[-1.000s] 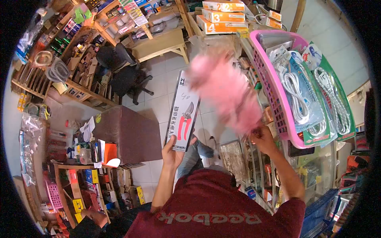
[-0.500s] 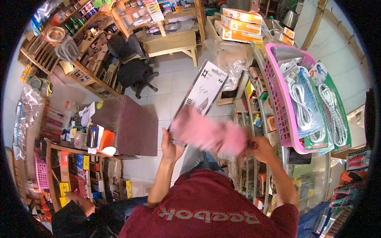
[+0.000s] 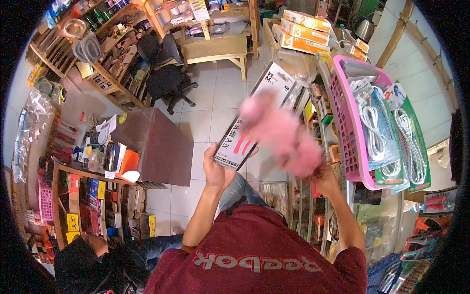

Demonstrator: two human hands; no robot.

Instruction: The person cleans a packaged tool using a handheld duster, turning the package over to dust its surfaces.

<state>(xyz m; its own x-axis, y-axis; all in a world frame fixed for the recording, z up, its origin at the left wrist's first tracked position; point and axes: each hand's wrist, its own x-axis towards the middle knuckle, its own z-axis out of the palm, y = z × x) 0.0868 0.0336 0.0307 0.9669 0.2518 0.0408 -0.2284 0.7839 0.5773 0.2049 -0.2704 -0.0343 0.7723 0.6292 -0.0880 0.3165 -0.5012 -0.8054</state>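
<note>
The person's left hand (image 3: 218, 169) grasps a flat package (image 3: 237, 142) by its lower end, the thumb along one edge and fingers showing past the other. Nothing else carries the package: it is held up at a slant above the tiled floor (image 3: 200, 132), to the left of the counter (image 3: 377, 215). A grip so low probably serves to leave most of the printed face uncovered, and the slant seems to turn that face towards the other hand.

The right hand (image 3: 325, 180) is clenched around the near end of a fluffy pink duster (image 3: 281, 132); the handle itself is hard to make out. The duster's head lies across the middle of the package in this view, hiding part of the print, and its blur suggests quick movement. Whether the fibres touch the package cannot be told.

Beside the right hand, a pink basket (image 3: 344, 130) appears to stand on the counter, its long slotted wall along the edge nearer the hands. Carded white cables (image 3: 374, 132) stand tilted in it, perhaps so their fronts stay readable over the rim.
</note>
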